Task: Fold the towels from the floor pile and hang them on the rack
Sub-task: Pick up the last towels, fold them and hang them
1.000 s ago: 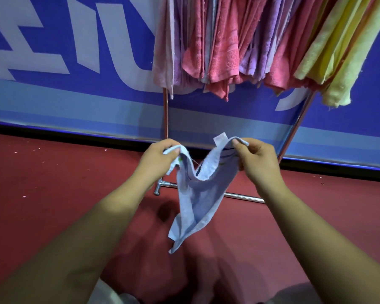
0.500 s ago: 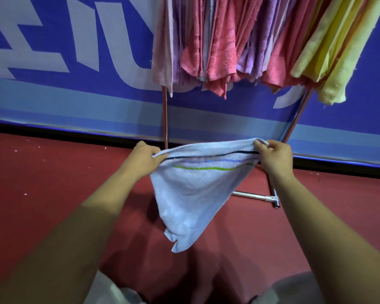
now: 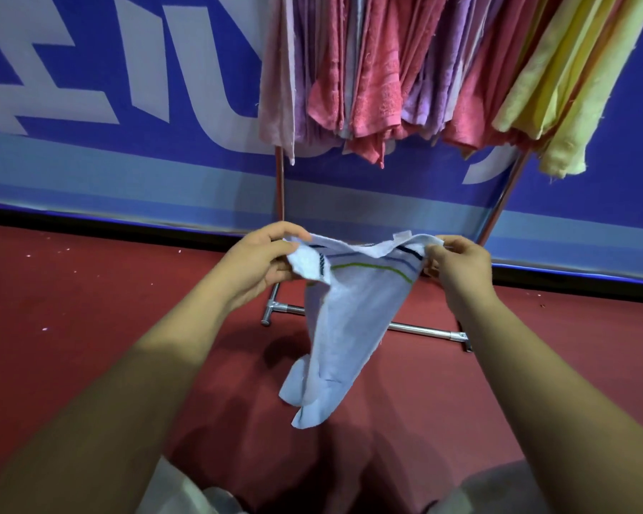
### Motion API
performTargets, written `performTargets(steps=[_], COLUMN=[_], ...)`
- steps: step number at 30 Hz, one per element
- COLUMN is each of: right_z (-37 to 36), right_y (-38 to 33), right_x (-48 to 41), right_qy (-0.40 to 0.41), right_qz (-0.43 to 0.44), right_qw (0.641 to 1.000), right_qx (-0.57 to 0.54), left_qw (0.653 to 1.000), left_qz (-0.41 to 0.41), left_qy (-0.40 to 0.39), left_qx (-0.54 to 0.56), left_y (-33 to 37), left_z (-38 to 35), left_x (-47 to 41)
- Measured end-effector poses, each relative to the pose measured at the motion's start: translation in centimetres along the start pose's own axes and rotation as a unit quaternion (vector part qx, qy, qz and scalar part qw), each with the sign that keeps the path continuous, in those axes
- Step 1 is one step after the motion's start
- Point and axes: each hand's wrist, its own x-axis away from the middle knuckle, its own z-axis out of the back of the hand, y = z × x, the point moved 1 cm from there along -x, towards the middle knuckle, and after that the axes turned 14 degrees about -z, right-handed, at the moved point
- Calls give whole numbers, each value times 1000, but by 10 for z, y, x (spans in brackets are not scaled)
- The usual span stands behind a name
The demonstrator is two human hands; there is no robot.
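Observation:
A small white towel (image 3: 349, 317) with dark, blue and green stripes near its top edge hangs in the air between my hands. My left hand (image 3: 264, 261) grips its left top corner, which is bunched. My right hand (image 3: 457, 263) pinches the right top corner. The top edge sags slack between them and the lower part dangles in a crumpled point above the red floor. Behind it stands the metal rack (image 3: 280, 191), hung with several pink, purple and yellow towels (image 3: 379, 72). No floor pile is in view.
The rack's chrome base bar (image 3: 420, 330) lies on the red floor (image 3: 90, 309) just beyond the towel. A blue banner wall (image 3: 127, 105) with white lettering runs behind the rack. My knees show at the bottom edge.
Half a second ago the towel's top edge was stretched taut. My hands have since moved closer together, so the edge sags and the left corner is bunched in my left hand.

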Motion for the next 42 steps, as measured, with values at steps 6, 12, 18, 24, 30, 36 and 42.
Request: performTargets(steps=[6,12,18,24,30,36,42], right_z=[-31,-44,-55,-59,-58,-45,-40], right_y=[-5,-5,-3,-1,-4,-13,-19], right_x=[36,60,72,79,73,56,44], right_qy=[-101,-164,-221,-271,-234,-188,-133], right_qz=[92,165,163,169,202,173,159], right_qw=[987,958,947,928,927,956,974], right_qx=[79,170,169,192,214,141,96], left_qw=[988,978,975,974,959,844,839], left_qz=[-33,-46,-37,-26,3,24,-97], left_qy=[-105,-62,-43,-34,-110,-182,-53], left_qx=[-112,-195,-213,-223,-260,-503,-532], left_y=[-9,-12,-10,-9,-4,-1,16], left_z=[-15,-24,-27,-27,-19,29,29], left_x=[6,6,6,6,6,7,-2])
